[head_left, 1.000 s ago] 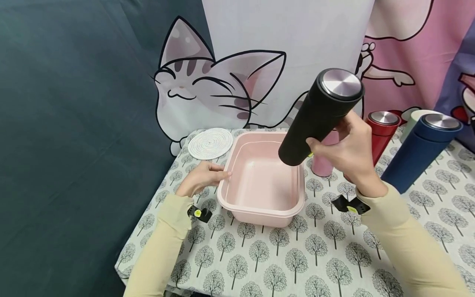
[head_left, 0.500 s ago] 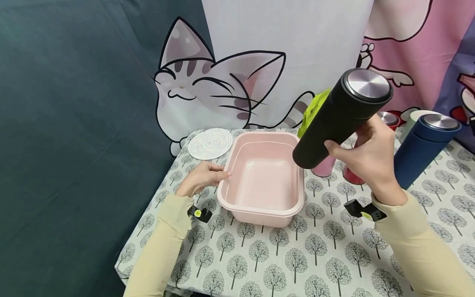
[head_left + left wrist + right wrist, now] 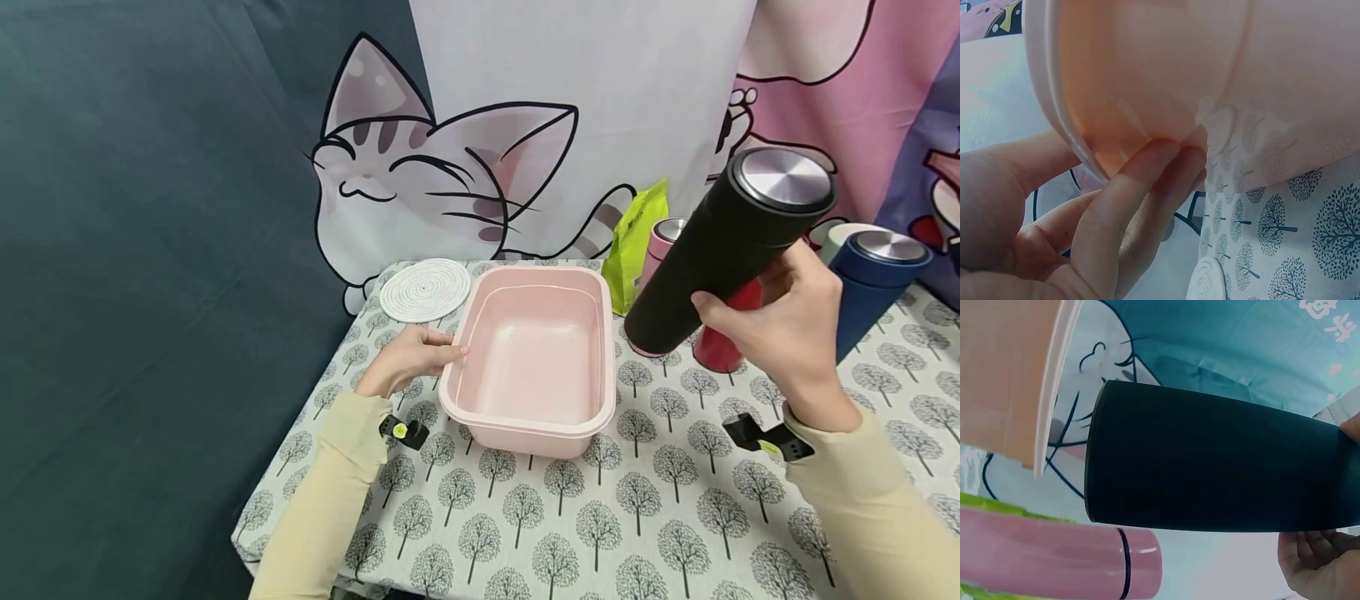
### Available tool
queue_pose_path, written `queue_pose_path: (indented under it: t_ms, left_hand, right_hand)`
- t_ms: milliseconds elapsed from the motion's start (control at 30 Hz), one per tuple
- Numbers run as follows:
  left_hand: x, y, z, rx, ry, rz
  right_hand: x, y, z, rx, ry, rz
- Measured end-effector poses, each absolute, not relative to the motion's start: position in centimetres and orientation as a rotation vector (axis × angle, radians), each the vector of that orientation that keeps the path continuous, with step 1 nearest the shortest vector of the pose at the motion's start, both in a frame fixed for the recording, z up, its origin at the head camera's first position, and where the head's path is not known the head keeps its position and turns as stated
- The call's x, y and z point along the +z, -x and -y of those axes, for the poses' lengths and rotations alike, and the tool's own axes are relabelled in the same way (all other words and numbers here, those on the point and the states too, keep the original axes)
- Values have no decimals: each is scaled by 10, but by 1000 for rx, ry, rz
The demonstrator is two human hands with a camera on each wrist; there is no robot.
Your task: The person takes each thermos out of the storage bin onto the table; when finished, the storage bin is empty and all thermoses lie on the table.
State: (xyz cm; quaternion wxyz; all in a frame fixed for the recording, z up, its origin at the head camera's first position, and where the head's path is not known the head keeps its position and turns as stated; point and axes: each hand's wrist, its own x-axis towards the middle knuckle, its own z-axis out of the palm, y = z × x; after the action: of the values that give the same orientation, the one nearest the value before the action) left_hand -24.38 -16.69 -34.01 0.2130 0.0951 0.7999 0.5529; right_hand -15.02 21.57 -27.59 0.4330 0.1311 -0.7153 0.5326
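My right hand (image 3: 783, 325) grips a black thermos flask (image 3: 720, 258) with a silver lid, held tilted above the table to the right of a pink plastic basin (image 3: 528, 425). In the right wrist view the flask (image 3: 1210, 459) stretches across the middle, its base toward the basin (image 3: 1010, 381). At the basin's left rim my left hand (image 3: 412, 360) pinches the edge, thumb on the inner side. The left wrist view shows the fingers of that hand (image 3: 1129, 212) curled against the outer wall of the basin (image 3: 1166, 69). Inside the basin no object shows.
A pink flask (image 3: 654, 254), a red flask (image 3: 723, 342), a blue flask (image 3: 873, 279) and a pale green one (image 3: 843, 237) stand at the right. A lime-green bag (image 3: 630, 250) is behind. A white round mat (image 3: 425, 290) lies back left on the tree-patterned tablecloth (image 3: 555, 521).
The black flask in my right hand has moved right, from over the basin's right side to beyond its rim, uncovering the green bag. My left hand and the basin have stayed put.
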Motion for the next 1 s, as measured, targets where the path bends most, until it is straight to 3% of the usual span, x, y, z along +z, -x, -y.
queue_pose_path:
  t_ms: [1000]
  left_hand:
    - [-340,245,166,1554,-232,-2196]
  right_hand:
    - [-308,136,-258,1230,-163,1872]
